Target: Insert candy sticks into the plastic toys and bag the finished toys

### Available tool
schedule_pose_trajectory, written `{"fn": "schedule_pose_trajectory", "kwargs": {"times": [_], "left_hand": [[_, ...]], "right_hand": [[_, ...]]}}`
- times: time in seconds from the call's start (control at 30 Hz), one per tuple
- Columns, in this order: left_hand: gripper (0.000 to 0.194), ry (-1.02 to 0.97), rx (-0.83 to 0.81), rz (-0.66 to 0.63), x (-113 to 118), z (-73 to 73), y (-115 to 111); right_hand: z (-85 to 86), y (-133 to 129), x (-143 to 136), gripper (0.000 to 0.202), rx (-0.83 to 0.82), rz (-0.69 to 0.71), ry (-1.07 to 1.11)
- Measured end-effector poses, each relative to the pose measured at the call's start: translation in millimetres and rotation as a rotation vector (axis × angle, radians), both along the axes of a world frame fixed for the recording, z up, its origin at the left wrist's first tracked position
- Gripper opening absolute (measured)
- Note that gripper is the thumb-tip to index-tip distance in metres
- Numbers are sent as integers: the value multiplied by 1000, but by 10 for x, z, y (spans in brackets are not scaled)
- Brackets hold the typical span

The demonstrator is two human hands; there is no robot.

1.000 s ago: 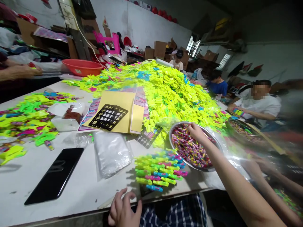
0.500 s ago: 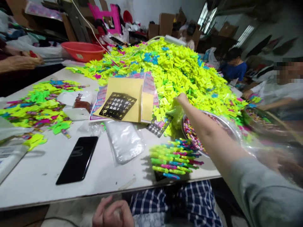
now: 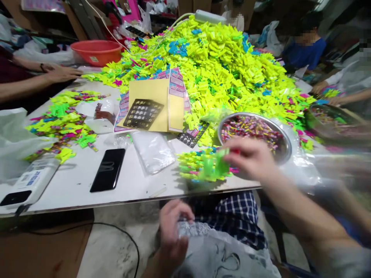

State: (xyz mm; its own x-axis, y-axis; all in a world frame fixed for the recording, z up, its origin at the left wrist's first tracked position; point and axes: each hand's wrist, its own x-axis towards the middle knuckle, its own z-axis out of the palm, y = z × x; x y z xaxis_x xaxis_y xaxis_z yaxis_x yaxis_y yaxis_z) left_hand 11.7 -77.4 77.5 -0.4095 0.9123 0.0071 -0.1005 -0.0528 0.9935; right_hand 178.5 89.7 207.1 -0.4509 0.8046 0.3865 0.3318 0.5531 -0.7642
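Observation:
My right hand point(image 3: 249, 156), blurred by motion, pinches a green plastic piece point(image 3: 216, 166) above the table's front edge. Below and behind that piece sits a bundle of yellow, green, blue and pink pieces point(image 3: 188, 164). Just beyond the hand is a metal bowl point(image 3: 288, 152) of small colorful items. My left hand point(image 3: 174, 224) is low over my lap, below the table edge, with fingers curled; whether it holds anything is hidden. A large heap of yellow-green pieces point(image 3: 208, 65) fills the back of the table.
On the table point(image 3: 72, 185) are a black phone point(image 3: 108, 170), clear plastic bags point(image 3: 155, 152), yellow card sheets point(image 3: 149, 88), a white device point(image 3: 43, 177) and a smaller colorful pile point(image 3: 60, 123). A red basin point(image 3: 97, 52) stands at back left. Other people sit left and right.
My right hand has drawn back from the heap toward the bundle, now with a green piece. My left hand has moved right and up. The view has tilted down.

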Motion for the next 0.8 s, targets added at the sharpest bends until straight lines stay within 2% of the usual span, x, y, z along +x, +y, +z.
{"fn": "schedule_pose_trajectory", "kwargs": {"times": [0.07,0.13,0.2,0.3,0.37,0.47,0.57,0.63,0.7,0.8], "left_hand": [[61,-68,-11,-118,212,81,9],[52,-164,-112,-172,366,128,26],[38,-219,-233,-137,450,151,50],[35,-258,-324,-71,474,173,100],[36,-278,-347,-74,464,191,137],[37,-286,-343,-89,461,211,179],[34,-274,-323,-83,481,225,197],[33,-262,-323,-79,491,238,203],[35,-253,-339,-76,488,250,209],[37,-198,-385,-125,466,238,218]], "right_hand": [[-211,-599,-9,8,-177,97,71],[-467,-966,-26,8,-305,30,156],[-702,-1154,-18,14,-368,-53,206],[-929,-1282,66,31,-404,-135,234],[-994,-1337,145,30,-456,-128,218],[-1023,-1398,232,30,-640,-32,221],[-1042,-1429,250,34,-864,-17,403],[-1055,-1437,234,27,-973,-54,537],[-1055,-1438,204,20,-1020,-94,597],[-1033,-1432,136,21,-982,-168,634]]}}
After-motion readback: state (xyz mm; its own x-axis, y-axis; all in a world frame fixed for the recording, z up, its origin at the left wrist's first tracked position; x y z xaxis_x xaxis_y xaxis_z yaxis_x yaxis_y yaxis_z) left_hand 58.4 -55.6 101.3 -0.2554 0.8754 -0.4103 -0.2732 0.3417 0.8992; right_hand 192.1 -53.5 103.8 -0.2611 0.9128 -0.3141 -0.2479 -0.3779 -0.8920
